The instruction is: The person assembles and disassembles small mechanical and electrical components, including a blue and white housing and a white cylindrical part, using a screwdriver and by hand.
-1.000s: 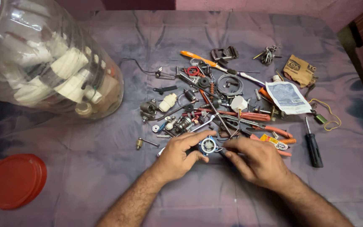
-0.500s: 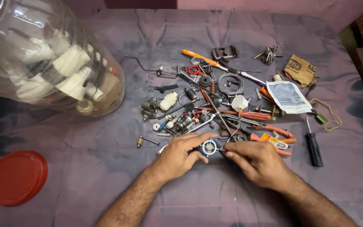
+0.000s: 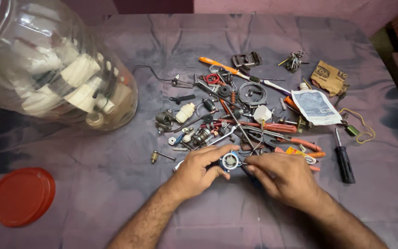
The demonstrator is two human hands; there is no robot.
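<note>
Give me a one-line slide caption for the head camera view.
Left hand and right hand hold a small round metal part beside scattered tools, near a clear jar.

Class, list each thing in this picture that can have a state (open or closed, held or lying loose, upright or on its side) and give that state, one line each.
Left hand: fingers closed on the small round metal part.
Right hand: fingers pinching at that part's right side.
Clear plastic jar: on its side, lid off, white parts inside.
Red lid: off, flat on the cloth.
Black-handled screwdriver: lying loose.
</note>
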